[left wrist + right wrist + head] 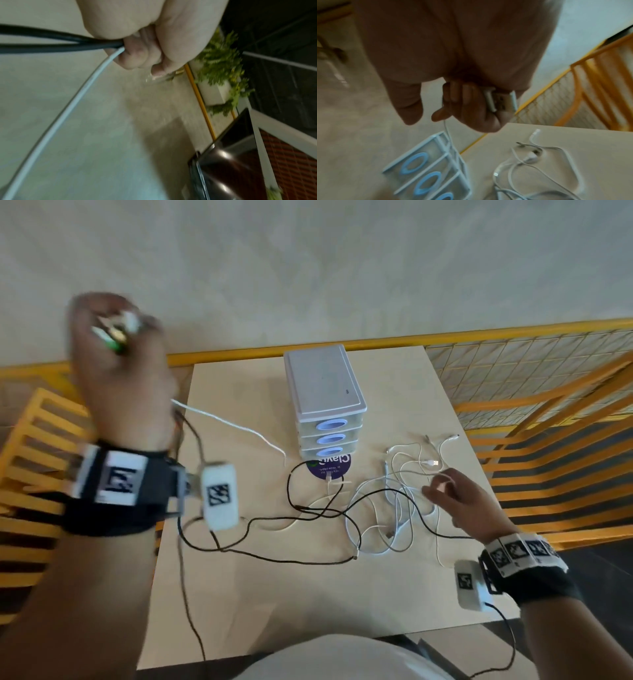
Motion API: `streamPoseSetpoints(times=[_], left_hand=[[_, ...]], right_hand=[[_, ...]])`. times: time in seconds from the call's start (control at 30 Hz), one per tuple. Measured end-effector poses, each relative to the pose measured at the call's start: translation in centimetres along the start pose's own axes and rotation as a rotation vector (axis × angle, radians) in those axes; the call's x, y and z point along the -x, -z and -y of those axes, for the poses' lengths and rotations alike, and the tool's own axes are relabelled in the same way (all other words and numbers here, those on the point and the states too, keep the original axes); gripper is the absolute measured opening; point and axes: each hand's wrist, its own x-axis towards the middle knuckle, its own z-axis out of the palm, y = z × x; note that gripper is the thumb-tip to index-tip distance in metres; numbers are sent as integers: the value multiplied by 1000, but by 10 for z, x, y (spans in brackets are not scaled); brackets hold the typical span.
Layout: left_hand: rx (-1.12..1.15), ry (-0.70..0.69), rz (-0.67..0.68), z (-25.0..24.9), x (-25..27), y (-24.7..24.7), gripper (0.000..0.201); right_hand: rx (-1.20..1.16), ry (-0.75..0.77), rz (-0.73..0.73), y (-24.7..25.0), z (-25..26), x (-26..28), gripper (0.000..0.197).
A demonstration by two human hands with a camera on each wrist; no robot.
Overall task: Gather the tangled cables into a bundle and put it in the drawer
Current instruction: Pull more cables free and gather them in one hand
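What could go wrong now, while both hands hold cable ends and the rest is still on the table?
The left hand is raised with cable ends; the black cable loops near the closed drawer unit, so pulling may drag or tip it. The white cables the right hand pinches are still tangled; knots may tighten.

purple round sticker (329, 470) reads "clay", upside down.

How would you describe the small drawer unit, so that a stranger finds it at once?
On the pale table, look to the far edge, in the middle. The drawer unit stands there, a white stack of three clear drawers. Only it has blue oval handles; the cables around it lie flat.
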Motion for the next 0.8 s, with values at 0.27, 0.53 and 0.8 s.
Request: streamPoseSetpoints(times=[0.27, 0.53, 0.8], left_hand=[[-174, 249, 457, 7, 85, -47, 13], [-105, 280, 635, 9, 107, -47, 8], [74, 426, 612, -9, 122, -63, 5]], right_hand=[[-168, 107, 150, -50, 52, 12, 39], [359, -17, 218, -98, 11, 8, 28], [0, 291, 57, -68, 123, 22, 57]])
